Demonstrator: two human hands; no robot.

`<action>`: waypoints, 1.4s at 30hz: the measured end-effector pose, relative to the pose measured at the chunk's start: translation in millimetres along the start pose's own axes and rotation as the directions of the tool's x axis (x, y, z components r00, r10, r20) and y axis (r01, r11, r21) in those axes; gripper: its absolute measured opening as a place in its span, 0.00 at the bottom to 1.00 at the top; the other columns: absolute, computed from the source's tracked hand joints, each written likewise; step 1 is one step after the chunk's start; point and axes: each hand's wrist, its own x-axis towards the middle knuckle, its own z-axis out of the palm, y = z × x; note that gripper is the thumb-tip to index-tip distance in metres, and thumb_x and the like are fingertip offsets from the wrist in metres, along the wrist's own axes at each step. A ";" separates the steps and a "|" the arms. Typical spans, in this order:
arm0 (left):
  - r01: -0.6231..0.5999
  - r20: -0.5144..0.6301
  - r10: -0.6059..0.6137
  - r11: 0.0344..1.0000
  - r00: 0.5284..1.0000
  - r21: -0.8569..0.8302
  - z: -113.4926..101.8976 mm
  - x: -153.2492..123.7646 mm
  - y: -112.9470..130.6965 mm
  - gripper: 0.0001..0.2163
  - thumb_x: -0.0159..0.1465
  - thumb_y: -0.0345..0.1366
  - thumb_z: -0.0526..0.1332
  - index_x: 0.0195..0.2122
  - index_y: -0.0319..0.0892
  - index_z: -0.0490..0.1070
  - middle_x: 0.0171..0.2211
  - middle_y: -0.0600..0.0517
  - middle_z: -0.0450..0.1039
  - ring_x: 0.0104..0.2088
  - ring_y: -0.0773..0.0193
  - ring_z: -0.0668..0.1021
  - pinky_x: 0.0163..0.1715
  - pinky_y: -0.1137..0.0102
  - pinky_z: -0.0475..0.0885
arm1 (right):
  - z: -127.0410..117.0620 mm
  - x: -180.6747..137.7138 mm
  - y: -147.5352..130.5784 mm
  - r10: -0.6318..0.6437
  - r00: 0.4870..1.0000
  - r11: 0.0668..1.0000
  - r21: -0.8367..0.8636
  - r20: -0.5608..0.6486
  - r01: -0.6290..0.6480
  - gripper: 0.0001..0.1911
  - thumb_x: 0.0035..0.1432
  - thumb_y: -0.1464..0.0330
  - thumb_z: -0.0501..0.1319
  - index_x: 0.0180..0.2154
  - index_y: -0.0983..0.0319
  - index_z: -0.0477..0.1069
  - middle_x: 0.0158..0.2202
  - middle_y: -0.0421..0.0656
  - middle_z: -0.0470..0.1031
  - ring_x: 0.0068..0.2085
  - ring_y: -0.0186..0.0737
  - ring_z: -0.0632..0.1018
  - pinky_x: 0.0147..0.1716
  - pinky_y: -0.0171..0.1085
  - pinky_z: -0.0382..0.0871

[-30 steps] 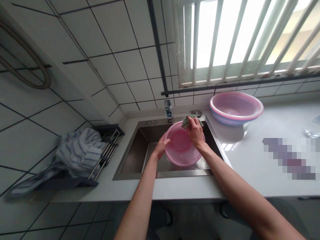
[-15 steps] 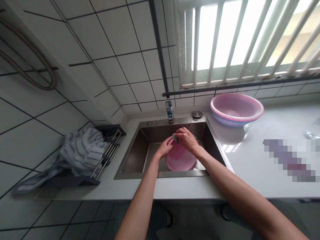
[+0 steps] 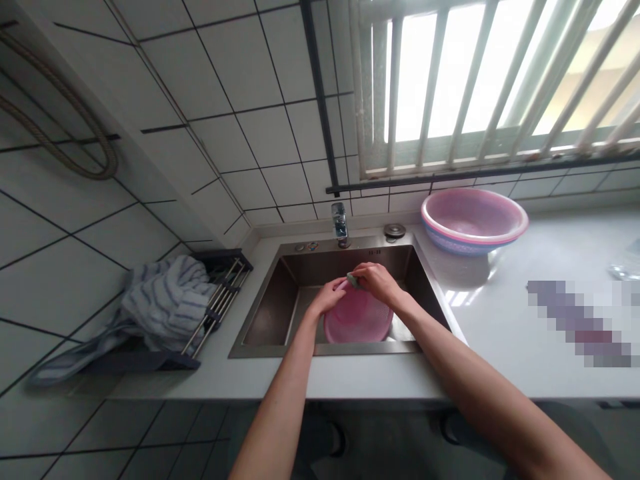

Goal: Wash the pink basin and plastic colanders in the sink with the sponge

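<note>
Inside the steel sink [image 3: 265, 303], a pink plastic basin [image 3: 357, 320] is tilted up towards me. My left hand [image 3: 327, 297] grips its rim at the upper left, fingers closed over the edge. A small green sponge [image 3: 354, 280] is pinched in my right hand [image 3: 377, 281], pressed against the basin's far rim beside the left hand. Part of the sponge is hidden by my right fingers. The basin's right side lies partly behind my right hand and wrist.
A chrome faucet [image 3: 340, 223] stands behind the sink, with a metal drain strainer [image 3: 395, 231] to its right. Pink and blue nested basins [image 3: 475, 217] sit on the right of the counter [image 3: 390, 380]. Left, a striped cloth [image 3: 165, 300] covers a rack [image 3: 215, 313]. A blurred-out item lies far right.
My right hand and the sponge have shifted slightly right and down along the basin's rim. The basin has turned a little, its lower edge moving left. My left hand keeps its hold.
</note>
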 end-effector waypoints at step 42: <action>-0.128 -0.399 0.211 0.966 0.892 0.225 4.4 -18.0 38.9 0.09 0.67 0.43 0.65 0.43 0.49 0.82 0.43 0.48 0.84 0.45 0.52 0.83 0.50 0.64 0.73 | -6.4 4.2 1.4 0.095 0.976 0.995 0.044 -0.196 -0.088 0.11 0.65 0.74 0.65 0.45 0.56 0.84 0.47 0.43 0.85 0.48 0.44 0.81 0.52 0.39 0.73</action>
